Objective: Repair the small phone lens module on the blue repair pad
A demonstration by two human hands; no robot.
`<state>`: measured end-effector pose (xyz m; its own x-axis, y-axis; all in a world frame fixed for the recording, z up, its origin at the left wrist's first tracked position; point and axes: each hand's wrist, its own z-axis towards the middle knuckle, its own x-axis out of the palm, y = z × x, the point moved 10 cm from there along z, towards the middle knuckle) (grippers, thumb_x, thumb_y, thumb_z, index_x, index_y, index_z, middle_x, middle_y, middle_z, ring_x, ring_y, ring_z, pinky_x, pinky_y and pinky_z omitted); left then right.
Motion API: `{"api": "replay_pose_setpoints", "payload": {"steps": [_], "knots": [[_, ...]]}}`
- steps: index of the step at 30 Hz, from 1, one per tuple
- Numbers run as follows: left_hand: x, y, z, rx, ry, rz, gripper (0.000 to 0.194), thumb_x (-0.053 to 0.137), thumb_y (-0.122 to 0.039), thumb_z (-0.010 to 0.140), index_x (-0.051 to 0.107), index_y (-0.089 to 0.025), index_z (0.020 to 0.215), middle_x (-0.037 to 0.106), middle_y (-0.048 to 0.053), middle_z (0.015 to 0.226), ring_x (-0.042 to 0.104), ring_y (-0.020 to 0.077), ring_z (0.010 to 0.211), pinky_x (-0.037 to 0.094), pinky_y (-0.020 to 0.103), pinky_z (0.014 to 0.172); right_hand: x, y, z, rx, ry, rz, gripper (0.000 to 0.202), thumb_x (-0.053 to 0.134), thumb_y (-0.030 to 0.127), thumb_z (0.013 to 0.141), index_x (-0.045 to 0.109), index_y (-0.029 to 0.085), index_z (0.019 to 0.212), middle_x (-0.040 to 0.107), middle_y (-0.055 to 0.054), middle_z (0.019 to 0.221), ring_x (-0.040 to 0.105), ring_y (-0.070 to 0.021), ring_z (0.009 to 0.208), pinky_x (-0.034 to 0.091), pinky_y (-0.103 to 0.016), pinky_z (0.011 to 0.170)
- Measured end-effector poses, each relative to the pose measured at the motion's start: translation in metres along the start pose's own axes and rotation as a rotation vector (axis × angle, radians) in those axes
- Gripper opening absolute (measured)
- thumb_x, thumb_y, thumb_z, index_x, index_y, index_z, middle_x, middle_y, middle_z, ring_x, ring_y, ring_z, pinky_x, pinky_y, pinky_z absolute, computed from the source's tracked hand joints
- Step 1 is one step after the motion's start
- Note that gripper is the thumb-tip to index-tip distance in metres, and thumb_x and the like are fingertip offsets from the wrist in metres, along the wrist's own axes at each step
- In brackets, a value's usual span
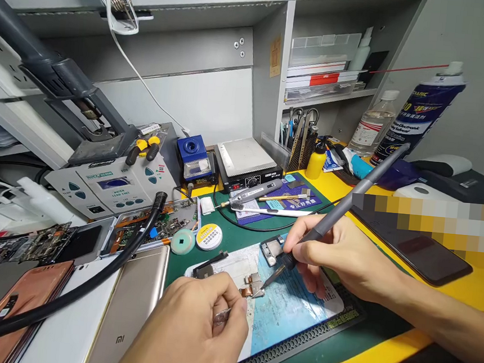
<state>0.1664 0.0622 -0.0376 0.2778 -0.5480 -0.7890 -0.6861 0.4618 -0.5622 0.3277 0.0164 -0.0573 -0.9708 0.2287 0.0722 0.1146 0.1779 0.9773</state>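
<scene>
My right hand (324,251) is closed round a long grey pen-shaped tool (353,194), held slanting, its thin tip pointing down and left. That tip is at a small metal part with a copper-coloured flex cable (254,286) on the blue and white work mat (284,321). My left hand (199,324) is pinched beside the part, close to the tool's tip. Something small and silvery shows between its fingers, too hidden to name. Above the part, near my right fingertips, lies a small dark phone module (270,250). Another dark piece (206,270) lies partly behind my left hand.
A black hose (127,262) arches across the left over stacked phones (133,302). Behind stand a hot-air station (110,184), a blue soldering unit (193,157) and a flat-topped heating plate (250,159). At right are a black phone (414,244) and a spray can (423,115).
</scene>
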Motion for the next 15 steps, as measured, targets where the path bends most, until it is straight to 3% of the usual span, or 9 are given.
{"api": "replay_pose_setpoints", "payload": {"steps": [15], "knots": [[-0.0005,-0.0043,0.0012,0.036,-0.001,0.012,0.037,0.041,-0.036,0.088,0.057,-0.020,0.060,0.033,-0.005,0.048,0.032,0.0125,0.048,0.020,0.027,0.047,0.0019,0.0039,-0.0007,-0.025,0.015,-0.036,0.001,0.063,0.016,0.074,0.063,0.016,0.075,0.057,0.004,0.048,0.056,-0.0125,0.039,0.046,-0.019,0.034]]}}
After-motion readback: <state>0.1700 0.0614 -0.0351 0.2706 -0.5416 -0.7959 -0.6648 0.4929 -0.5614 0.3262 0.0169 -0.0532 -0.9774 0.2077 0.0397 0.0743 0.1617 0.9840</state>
